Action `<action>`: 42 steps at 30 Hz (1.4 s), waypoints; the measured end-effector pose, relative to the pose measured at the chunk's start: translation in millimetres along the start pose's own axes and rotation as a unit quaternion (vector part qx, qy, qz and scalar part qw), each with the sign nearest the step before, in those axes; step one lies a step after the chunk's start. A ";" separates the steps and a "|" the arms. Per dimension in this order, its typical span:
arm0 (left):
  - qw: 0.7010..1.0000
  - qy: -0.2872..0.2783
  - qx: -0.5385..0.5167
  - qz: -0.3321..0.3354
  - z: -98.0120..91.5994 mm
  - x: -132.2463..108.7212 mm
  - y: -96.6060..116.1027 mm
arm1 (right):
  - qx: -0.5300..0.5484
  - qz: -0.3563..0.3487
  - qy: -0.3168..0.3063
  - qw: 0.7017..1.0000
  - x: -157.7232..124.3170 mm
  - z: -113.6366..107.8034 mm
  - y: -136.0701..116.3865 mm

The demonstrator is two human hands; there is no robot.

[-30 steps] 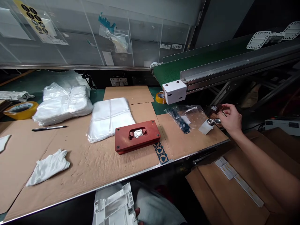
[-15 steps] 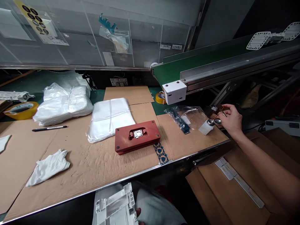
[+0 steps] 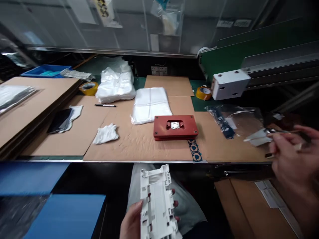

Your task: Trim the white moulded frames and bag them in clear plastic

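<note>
At the bottom middle, my left hand (image 3: 133, 219) is wrapped round a long white plastic part (image 3: 158, 205), above my lap. My right hand (image 3: 290, 156) is at the far right, beside a small white bottle (image 3: 256, 137); its fingers are closed round a thin stick-like tool (image 3: 284, 131), blurred by motion. On the cardboard-covered table sits a red block fixture (image 3: 175, 132) with a small metal piece (image 3: 174, 125) in its recess. A dark blue strip with ring shapes (image 3: 194, 151) sticks out from under its front right edge.
White plastic bag stacks (image 3: 151, 104) lie behind the red fixture. A crumpled white glove (image 3: 106, 133), a pen (image 3: 105, 105) and a phone (image 3: 60, 120) are to the left. At the back right, a white box-shaped bracket (image 3: 230, 84) ends the green conveyor (image 3: 221, 63). An open carton (image 3: 249, 209) stands below right.
The view has swung left and down. The white plastic part has risen further into view with my left hand. My right hand has come lower and closer, with the stick-like tool in it.
</note>
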State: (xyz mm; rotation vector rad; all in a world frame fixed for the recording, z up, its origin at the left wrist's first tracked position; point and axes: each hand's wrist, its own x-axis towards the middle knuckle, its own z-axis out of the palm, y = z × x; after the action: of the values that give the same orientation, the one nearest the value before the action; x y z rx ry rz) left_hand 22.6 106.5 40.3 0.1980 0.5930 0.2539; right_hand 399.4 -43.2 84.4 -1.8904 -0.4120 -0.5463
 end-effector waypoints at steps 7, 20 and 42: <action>0.998 -0.005 -0.070 -0.006 8.0 -2.6 -21.3 | 0.298 -0.012 -0.155 0.942 -134.0 33.5 -86.6; 0.992 0.066 -0.104 0.007 -5.4 -5.6 -31.8 | 0.306 -0.118 -0.305 0.894 -167.3 58.0 -82.9; 0.978 0.187 -0.077 0.046 12.9 1.4 -28.2 | 0.268 -0.068 -0.336 0.900 -171.0 66.4 -84.5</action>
State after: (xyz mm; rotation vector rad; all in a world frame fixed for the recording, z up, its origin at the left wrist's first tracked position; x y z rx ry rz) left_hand 36.2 78.7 42.8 0.0262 0.9356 0.4307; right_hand 224.5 44.5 34.3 -1.4619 -1.0373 0.1611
